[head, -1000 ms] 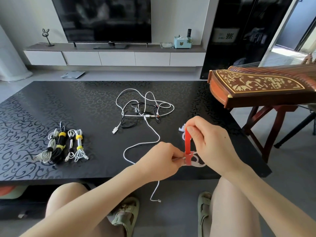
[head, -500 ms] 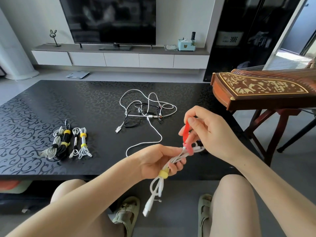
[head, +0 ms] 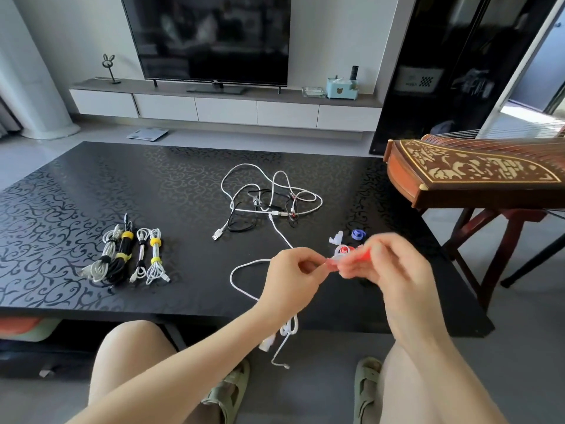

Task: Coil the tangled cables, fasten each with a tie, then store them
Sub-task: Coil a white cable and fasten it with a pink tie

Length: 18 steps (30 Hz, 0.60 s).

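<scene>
The glossy black table [head: 91, 185], scroll-patterned, carries a loose tangle of thin white and black cables [head: 269, 203] and, at the left, four coiled bundles [head: 125, 255]. Over its near edge the left hand [head: 293, 276] pinches a looped white cable [head: 289, 328]. The blurred right hand [head: 394, 267] pinches a soft red tie [head: 357, 255].

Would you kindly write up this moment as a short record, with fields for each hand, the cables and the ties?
left hand: holds the white cable coil, which hangs below it
right hand: grips the red tie, blurred
finished bundles: four, side by side on the table, left part
tangle: white and black cables, loose, mid-table
spare ties: blue roll and white piece, beyond the hands
</scene>
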{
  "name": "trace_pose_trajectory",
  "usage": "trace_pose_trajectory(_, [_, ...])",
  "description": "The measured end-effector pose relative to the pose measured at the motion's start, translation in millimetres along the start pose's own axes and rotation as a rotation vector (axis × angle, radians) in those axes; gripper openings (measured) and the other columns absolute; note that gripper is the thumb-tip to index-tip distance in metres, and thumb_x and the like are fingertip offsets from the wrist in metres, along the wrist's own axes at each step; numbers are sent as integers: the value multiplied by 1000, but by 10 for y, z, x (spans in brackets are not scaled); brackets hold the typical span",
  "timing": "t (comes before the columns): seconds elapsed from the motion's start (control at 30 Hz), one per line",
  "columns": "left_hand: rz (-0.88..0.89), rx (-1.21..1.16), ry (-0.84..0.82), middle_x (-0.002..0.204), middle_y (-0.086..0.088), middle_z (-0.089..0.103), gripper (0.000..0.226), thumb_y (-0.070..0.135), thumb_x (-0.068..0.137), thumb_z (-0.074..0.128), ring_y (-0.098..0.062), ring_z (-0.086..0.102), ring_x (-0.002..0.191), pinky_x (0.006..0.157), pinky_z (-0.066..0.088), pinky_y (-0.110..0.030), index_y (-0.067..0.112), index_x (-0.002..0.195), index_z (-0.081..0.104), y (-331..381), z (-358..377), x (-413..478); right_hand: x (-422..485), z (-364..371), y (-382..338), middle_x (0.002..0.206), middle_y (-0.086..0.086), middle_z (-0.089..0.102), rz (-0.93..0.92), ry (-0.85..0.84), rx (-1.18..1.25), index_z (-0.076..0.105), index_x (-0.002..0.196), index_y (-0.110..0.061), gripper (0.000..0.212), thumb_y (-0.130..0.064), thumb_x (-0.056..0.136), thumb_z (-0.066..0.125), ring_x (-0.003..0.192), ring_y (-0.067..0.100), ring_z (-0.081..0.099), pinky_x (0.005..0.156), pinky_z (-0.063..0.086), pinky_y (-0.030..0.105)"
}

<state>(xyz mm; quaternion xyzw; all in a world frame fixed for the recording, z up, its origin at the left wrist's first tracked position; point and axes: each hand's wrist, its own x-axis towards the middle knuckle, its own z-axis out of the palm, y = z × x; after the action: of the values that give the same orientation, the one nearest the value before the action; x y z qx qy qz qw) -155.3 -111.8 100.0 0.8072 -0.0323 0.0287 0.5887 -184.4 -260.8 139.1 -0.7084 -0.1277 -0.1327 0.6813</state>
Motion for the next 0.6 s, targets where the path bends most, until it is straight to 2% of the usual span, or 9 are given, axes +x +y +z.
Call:
trace_pose_trajectory(0.1, [89,29,17,49,12,46,6,32,82,73,-4,39,46,50,33,-15,27,83,69,-49,12,-39,-179,-2,135,65,19,67,333,140,308,61,56,-16,46,-9,96,40,57,30,63,56,51,33])
trace_pose_trajectory(0.2, [94,18,-12,53,11,48,4,28,84,71,-3,38,49,51,32,-14,30,82,69,-93,29,-68,-190,-18,311,51,10,57,638,172,282,62,55,-12,34,-22,88,59,45,21,53,45,44,28])
trace_pose_trajectory(0.27, [115,31,-26,55,11,51,10,22,87,67,-3,40,51,52,33,-14,31,83,67,-95,45,-92,-141,-4,351,48,4,47,702,65,257,71,65,-7,21,-26,73,70,43,16,42,41,36,24])
trace_pose_trajectory(0.33, [127,26,-36,58,10,54,14,18,88,64,-3,42,53,53,36,-15,31,83,65,-94,66,-114,-113,-2,357,51,2,40,736,-49,262,72,85,4,41,-29,62,74,42,13,36,39,30,22])
trace_pose_trajectory(0.4, [134,16,-48,59,14,58,17,15,90,62,-3,44,54,54,38,-16,30,82,62,-88,73,-131,-78,-3,347,52,2,40,752,-84,267,69,90,9,43,-26,65,74,41,12,35,37,28,21])
trace_pose_trajectory(0.5, [153,36,-50,60,15,57,20,14,91,61,-3,43,55,54,36,-15,31,82,59,-75,61,-118,-40,-17,327,50,0,39,792,-130,300,67,81,4,15,-10,84,64,41,11,34,37,27,19])
trace_pose_trajectory(0.53, [180,73,-41,61,12,55,20,13,91,60,-4,43,56,55,35,-15,31,82,58,-77,62,-114,-36,-23,324,49,0,39,810,-141,305,66,73,-1,15,-7,86,61,41,10,33,38,27,19])
trace_pose_trajectory(0.6, [237,156,-44,64,6,53,19,10,92,57,-7,43,60,56,33,-17,28,85,55,-78,69,-122,-37,-21,331,48,-1,38,829,-146,316,62,59,-11,31,-5,88,56,41,10,31,38,26,19])
